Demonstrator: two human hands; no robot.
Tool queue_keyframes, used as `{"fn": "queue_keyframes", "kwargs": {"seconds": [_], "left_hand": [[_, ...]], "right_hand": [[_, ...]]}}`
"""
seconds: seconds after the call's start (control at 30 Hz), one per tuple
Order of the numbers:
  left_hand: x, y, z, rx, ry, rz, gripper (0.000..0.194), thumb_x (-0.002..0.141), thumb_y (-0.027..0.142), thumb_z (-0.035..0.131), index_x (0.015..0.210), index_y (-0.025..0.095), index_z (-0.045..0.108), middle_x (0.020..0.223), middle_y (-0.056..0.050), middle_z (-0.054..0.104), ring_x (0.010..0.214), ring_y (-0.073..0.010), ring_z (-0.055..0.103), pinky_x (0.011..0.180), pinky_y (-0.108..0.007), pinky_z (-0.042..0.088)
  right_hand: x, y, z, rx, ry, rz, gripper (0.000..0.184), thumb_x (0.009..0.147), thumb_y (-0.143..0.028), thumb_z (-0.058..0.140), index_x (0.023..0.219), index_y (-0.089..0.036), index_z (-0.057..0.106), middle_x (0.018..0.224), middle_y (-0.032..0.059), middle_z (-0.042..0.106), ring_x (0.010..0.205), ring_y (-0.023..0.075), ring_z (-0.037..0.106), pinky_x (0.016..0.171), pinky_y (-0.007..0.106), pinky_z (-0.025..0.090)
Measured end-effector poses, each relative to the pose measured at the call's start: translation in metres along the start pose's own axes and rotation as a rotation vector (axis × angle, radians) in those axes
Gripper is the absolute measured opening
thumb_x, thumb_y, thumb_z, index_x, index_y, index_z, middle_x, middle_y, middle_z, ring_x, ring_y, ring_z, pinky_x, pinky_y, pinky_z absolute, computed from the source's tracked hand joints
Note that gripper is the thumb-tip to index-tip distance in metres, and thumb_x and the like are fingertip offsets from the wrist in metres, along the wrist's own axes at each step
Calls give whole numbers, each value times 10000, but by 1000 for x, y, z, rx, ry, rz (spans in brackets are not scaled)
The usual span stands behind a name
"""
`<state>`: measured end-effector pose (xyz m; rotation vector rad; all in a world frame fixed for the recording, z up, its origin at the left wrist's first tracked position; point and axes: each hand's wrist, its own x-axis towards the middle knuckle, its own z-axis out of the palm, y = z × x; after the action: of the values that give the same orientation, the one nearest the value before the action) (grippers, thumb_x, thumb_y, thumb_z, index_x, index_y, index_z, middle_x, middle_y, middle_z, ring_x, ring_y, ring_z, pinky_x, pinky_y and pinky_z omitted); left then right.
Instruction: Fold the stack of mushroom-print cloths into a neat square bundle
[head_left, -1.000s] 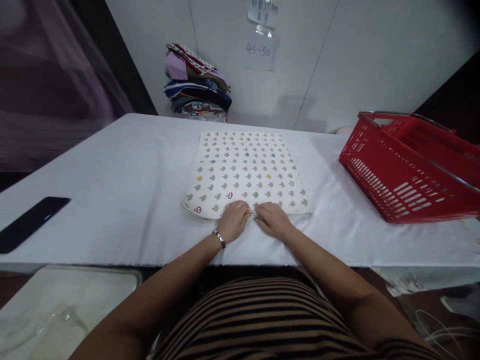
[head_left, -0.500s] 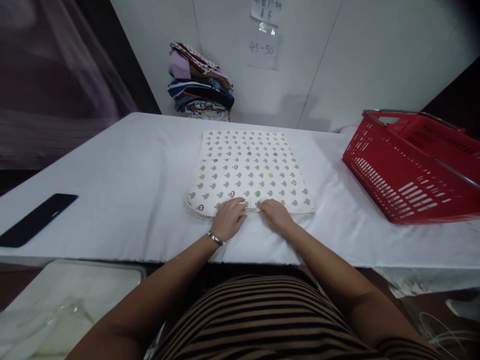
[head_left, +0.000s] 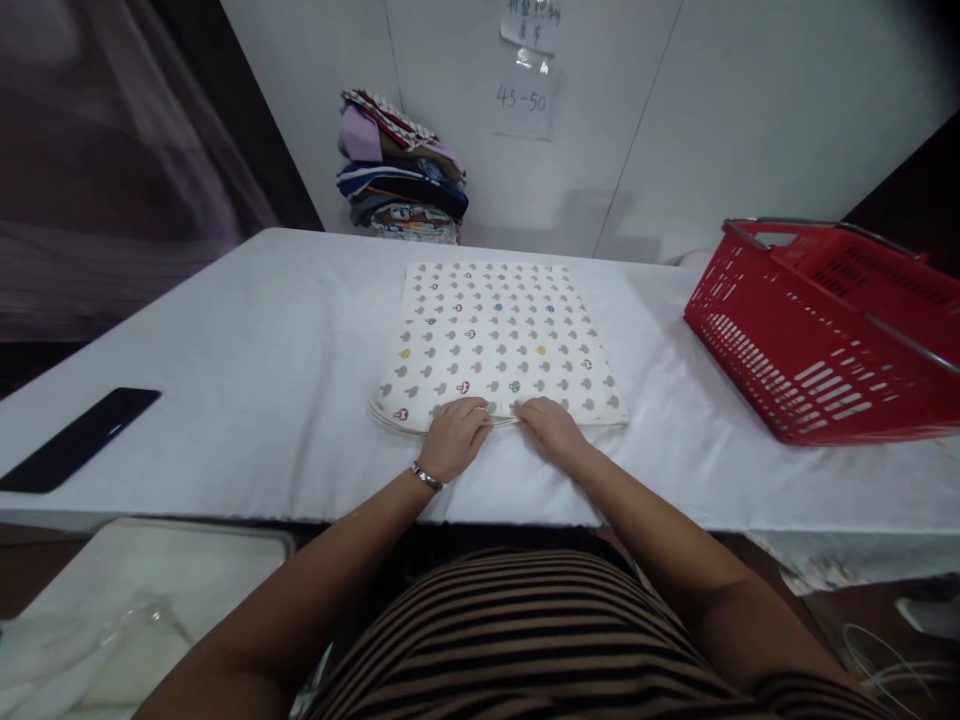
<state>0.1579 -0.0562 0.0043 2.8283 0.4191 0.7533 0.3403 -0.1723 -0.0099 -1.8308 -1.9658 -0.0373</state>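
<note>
A folded white cloth printed with small grey and coloured shapes lies flat in the middle of the white table. My left hand and my right hand sit side by side at its near edge. The fingers of both hands are curled and pinch that near edge. A bracelet circles my left wrist.
A red plastic basket stands at the right. A stack of folded clothes rests against the back wall under paper notes. A black phone lies at the table's left edge. A pale tray sits below the table at the left.
Both hands have stayed at the cloth's near edge; only the camera view has shifted slightly.
</note>
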Motion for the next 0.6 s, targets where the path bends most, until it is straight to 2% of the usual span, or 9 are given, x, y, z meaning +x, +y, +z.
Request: {"fn": "queue_keyframes", "kwargs": {"seconds": [0.13, 0.23, 0.43, 0.6], "left_hand": [[1, -1, 3, 50, -53, 21, 141, 831, 282, 538, 911, 196, 614, 1118, -69, 598, 1052, -219, 521, 862, -381, 421], [3, 1, 5, 97, -76, 20, 141, 842, 247, 510, 891, 197, 633, 1130, -69, 597, 1060, -226, 518, 852, -387, 424], [2, 5, 1, 99, -41, 79, 213, 880, 215, 431, 875, 206, 644, 1127, -52, 605, 1075, -201, 509, 878, -373, 417], [1, 4, -2, 106, -43, 86, 211, 873, 208, 442, 835, 221, 650, 1127, -39, 607, 1062, -203, 512, 890, -391, 403]], "right_hand": [[0, 1, 1, 6, 3, -10, 207, 900, -180, 414, 994, -176, 598, 957, 90, 610, 901, 203, 508, 778, 338, 415], [-1, -1, -1, 16, 9, -10, 208, 900, -191, 413, 994, -172, 597, 960, 92, 612, 908, 204, 512, 784, 344, 418], [-2, -7, -6, 98, 51, -24, 225, 901, -277, 454, 1061, -193, 587, 1032, 83, 620, 974, 203, 524, 828, 362, 426], [5, -9, -7, 121, 25, -51, 222, 909, -273, 446, 1007, -213, 636, 992, 72, 638, 937, 193, 550, 796, 355, 446]]}}
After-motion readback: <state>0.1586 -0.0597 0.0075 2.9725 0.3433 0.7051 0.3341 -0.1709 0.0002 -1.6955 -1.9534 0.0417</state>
